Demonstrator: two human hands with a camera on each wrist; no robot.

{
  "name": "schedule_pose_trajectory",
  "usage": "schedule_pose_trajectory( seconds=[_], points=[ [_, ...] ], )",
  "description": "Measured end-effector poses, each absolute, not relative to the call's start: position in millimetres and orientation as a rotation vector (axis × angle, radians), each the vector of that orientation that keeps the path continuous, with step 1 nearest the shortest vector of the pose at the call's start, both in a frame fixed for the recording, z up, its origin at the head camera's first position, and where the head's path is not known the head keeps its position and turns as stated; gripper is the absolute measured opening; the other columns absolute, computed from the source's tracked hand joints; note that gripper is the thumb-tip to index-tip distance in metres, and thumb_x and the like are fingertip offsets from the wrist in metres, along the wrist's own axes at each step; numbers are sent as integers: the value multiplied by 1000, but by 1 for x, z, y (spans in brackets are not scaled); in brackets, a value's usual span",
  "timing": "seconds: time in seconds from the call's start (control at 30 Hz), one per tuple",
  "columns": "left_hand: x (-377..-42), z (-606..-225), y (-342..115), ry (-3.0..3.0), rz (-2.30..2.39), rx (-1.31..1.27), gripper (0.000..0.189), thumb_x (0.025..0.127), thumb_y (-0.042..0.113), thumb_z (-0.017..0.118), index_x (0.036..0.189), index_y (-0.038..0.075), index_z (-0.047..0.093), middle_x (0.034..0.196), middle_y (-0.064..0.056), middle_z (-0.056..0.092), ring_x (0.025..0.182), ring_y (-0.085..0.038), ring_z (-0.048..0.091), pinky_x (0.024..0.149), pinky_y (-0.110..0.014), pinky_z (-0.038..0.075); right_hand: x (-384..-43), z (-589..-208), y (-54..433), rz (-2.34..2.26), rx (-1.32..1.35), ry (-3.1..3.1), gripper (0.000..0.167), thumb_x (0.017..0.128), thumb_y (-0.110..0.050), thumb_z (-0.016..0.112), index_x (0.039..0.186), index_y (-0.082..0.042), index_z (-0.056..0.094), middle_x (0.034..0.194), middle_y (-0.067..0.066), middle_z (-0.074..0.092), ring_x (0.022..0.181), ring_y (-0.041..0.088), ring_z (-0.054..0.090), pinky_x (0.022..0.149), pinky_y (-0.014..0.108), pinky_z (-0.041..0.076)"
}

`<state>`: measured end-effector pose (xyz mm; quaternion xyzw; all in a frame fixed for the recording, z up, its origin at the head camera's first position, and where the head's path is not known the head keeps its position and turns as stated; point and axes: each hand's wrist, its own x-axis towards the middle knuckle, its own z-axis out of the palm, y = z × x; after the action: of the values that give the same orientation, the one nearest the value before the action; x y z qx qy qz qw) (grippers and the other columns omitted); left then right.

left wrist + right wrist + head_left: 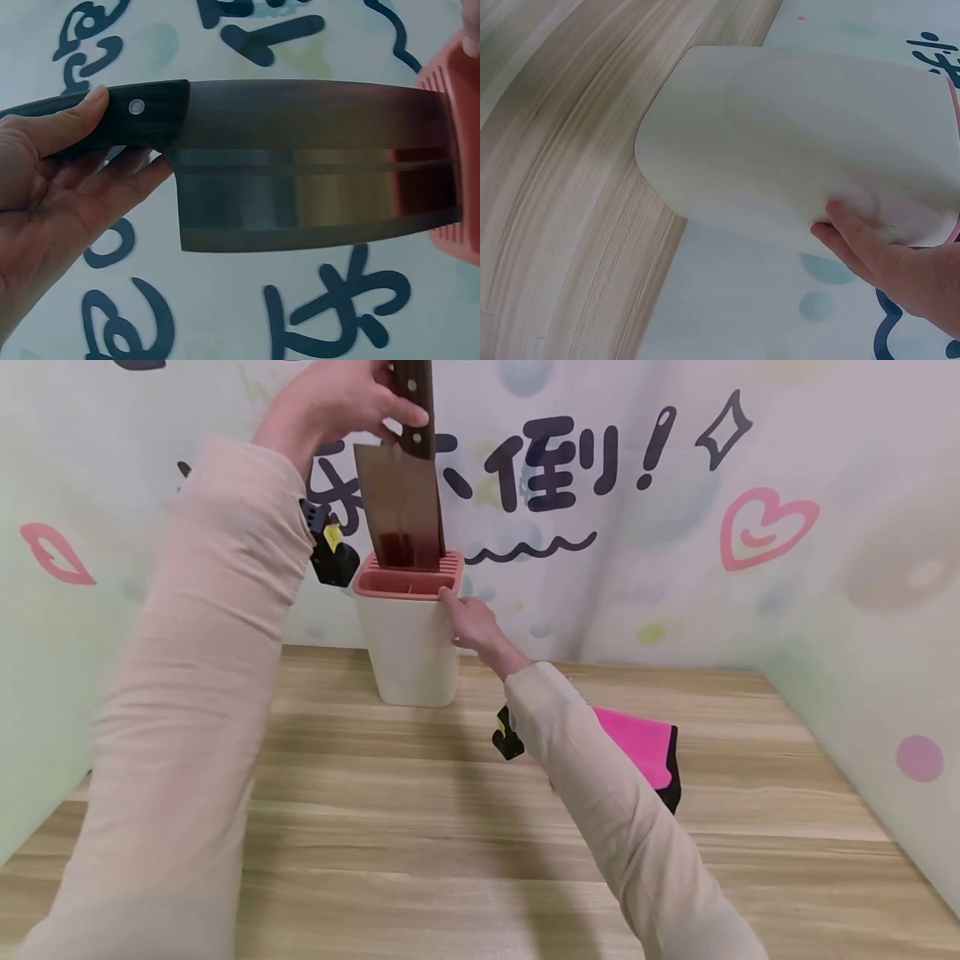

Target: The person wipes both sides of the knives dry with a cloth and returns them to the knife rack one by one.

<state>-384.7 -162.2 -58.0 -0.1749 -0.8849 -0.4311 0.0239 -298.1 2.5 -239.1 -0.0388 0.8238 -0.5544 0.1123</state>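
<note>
My left hand [341, 402] holds a cleaver [405, 506] by its dark riveted handle, blade pointing down. The wide blade's lower end meets the slotted pink top of a white knife block [412, 647]. In the left wrist view, the thumb lies along the cleaver's handle [136, 106], and the blade end overlaps the pink top [459, 240]. My right hand [474, 622] grips the block's front right rim, thumb on the edge. Seen from the right wrist, its fingers [855, 232] press on the white side wall; the thumb is hidden there.
A pink and black cloth [637, 743] lies on the wooden table [360, 810], partly behind my right sleeve. A printed backdrop [660, 568] rises right behind the block, with side walls at left and right.
</note>
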Motion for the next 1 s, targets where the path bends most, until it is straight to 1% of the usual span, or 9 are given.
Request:
schedule_pose_trajectory(
  seconds=[0.07, 0.1, 0.13, 0.2, 0.33, 0.43, 0.7, 0.83, 1.0],
  points=[
    [-337, -61, -148, -2793, -1255, -470, 28, 86, 14, 57, 112, 14, 45, 107, -2, 50, 104, -20, 50, 93, -32, 42, -298, -239, 2, -1640, -115, 2409, 55, 95, -43, 33, 131, -2, 37, 133, 11, 41, 117, 23, 43, 92, 38, 43],
    [-320, -65, -143, -2819, -1223, -457, 22, 89, 14, 52, 109, 12, 44, 105, -2, 50, 104, -20, 50, 94, -34, 41, -297, -239, 2, -1643, -116, 2405, 55, 95, -43, 33, 131, -2, 38, 133, 11, 41, 117, 23, 43, 92, 38, 42],
    [-316, -71, -143, -2840, -1222, -452, 18, 90, 13, 51, 106, 11, 44, 103, -1, 50, 103, -20, 51, 93, -33, 41, -297, -239, 2, -1643, -120, 2407, 55, 95, -43, 33, 130, -2, 38, 132, 11, 42, 116, 23, 44, 93, 38, 42],
    [-321, -86, -145, -2885, -1206, -442, 19, 91, 14, 49, 108, 7, 46, 107, -6, 52, 104, -22, 52, 93, -33, 42, -296, -240, 0, -1641, -124, 2420, 54, 95, -43, 33, 128, -1, 41, 131, 11, 43, 116, 22, 44, 92, 38, 43],
    [-328, -117, -149, -2970, -1169, -434, 37, 93, 13, 44, 126, -2, 37, 124, -18, 46, 110, -27, 49, 95, -33, 40, -295, -242, -2, -1609, -141, 2468, 53, 94, -44, 32, 122, -1, 46, 128, 11, 46, 112, 21, 47, 90, 36, 45],
    [-331, -137, -152, -3006, -1199, -410, 41, 93, 11, 43, 129, -5, 33, 126, -23, 43, 111, -30, 48, 98, -36, 37, -294, -243, -4, -1599, -155, 2481, 53, 94, -44, 32, 120, -1, 47, 127, 11, 46, 111, 22, 47, 89, 36, 45],
    [-338, -164, -158, -2999, -1258, -336, 41, 93, 12, 44, 130, -4, 35, 124, -23, 44, 105, -30, 47, 101, -38, 31, -292, -244, -6, -1549, -189, 2511, 55, 94, -46, 30, 124, -3, 46, 128, 11, 46, 110, 20, 48, 89, 34, 45],
    [-339, -167, -159, -2964, -1338, -287, 43, 93, 14, 45, 131, -2, 34, 126, -21, 44, 108, -28, 46, 101, -36, 31, -292, -244, -5, -1540, -186, 2520, 56, 94, -47, 29, 127, -4, 45, 130, 10, 45, 111, 20, 47, 89, 33, 45],
    [-339, -172, -156, -2923, -1451, -271, 47, 92, 17, 47, 134, 0, 32, 129, -20, 42, 111, -27, 45, 100, -35, 34, -292, -247, -1, -1495, -199, 2596, 57, 94, -48, 26, 124, -3, 47, 120, 11, 51, 104, 20, 49, 87, 31, 43]
  ],
)
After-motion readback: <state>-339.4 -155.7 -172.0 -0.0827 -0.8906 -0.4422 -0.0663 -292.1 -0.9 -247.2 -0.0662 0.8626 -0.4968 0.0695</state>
